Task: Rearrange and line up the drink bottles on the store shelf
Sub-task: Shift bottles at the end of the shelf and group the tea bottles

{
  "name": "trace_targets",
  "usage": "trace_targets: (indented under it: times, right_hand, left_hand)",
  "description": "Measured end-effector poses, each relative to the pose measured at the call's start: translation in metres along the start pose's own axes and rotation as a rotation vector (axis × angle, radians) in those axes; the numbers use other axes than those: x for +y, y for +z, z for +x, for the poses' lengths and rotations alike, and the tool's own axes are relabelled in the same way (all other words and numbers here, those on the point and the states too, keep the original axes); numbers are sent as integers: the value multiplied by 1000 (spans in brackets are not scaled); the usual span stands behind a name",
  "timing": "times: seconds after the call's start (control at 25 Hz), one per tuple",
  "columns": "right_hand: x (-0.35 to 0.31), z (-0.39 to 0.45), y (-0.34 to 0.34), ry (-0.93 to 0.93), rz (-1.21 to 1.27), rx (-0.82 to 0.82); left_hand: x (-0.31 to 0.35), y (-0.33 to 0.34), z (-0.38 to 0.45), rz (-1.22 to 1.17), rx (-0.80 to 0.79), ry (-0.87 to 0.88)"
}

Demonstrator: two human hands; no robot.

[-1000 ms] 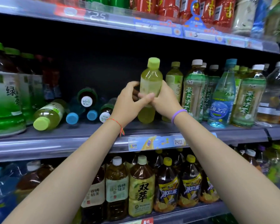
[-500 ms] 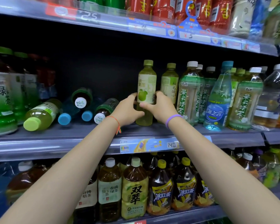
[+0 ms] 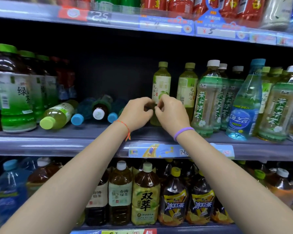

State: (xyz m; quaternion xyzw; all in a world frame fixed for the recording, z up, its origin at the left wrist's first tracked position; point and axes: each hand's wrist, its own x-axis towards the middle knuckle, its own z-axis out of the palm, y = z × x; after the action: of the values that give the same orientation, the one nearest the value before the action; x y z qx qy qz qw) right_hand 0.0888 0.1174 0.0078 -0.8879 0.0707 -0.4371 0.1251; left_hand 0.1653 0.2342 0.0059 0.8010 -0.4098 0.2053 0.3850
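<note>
The pale green bottle (image 3: pixel 161 85) is seen upright on the middle shelf (image 3: pixel 57 141), just behind both hands. The left hand (image 3: pixel 136 114) and right hand (image 3: pixel 172 114) are curled in front of its lower half, fingertips nearly meeting; whether it is gripped cannot be told.

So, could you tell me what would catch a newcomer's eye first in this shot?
Probably the two hands, left and right, meeting mid-frame before an upright pale green bottle on the middle shelf. Next, the toppled bottles left of them, caps facing outward.
</note>
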Motion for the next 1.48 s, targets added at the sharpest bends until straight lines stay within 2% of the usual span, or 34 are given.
trace_targets:
  times: [0.08, 0.16, 0.2, 0.28, 0.36, 0.44, 0.64, 0.84, 1.08, 1.24, 1.36, 1.48]
  right_hand:
    - [-5, 0, 6, -75, 27, -76]
    - [-16, 2, 16, -152, -19, -226]
    - [-22, 4, 20, -175, -62, -304]
    - [-30, 11, 27, -200, -174, -410]
    - [-34, 15, 34, -209, -295, -503]
    - [-37, 14, 39, -200, -384, -552]
    - [-48, 11, 42, -239, -526, -491]
    - [-43, 8, 40, -244, -499, -439]
    - [-34, 18, 21, -125, -13, -280]
    - [-45, 22, -8, -26, 208, -97]
    - [-51, 28, -21, 71, 346, 85]
    - [-49, 35, -25, 148, 333, 120]
  left_hand:
    - [-3, -11, -5, 162, 183, 116]
    - [-13, -28, -8, 357, 208, 82]
    - [-20, -36, -9, 456, 139, 2]
    - [-35, -48, -12, 610, -95, -137]
    - [-47, -53, -17, 675, -272, -141]
    - [-53, -53, -22, 708, -303, -94]
    - [-58, -57, -27, 681, -248, -41]
    - [-58, -57, -28, 576, -141, -25]
    - [-51, -58, -28, 308, 63, 24]
    - [-39, -50, -22, 120, -8, 55]
    - [-26, -40, -20, 102, -72, 37]
    - [-16, -28, -17, 29, -108, 1]
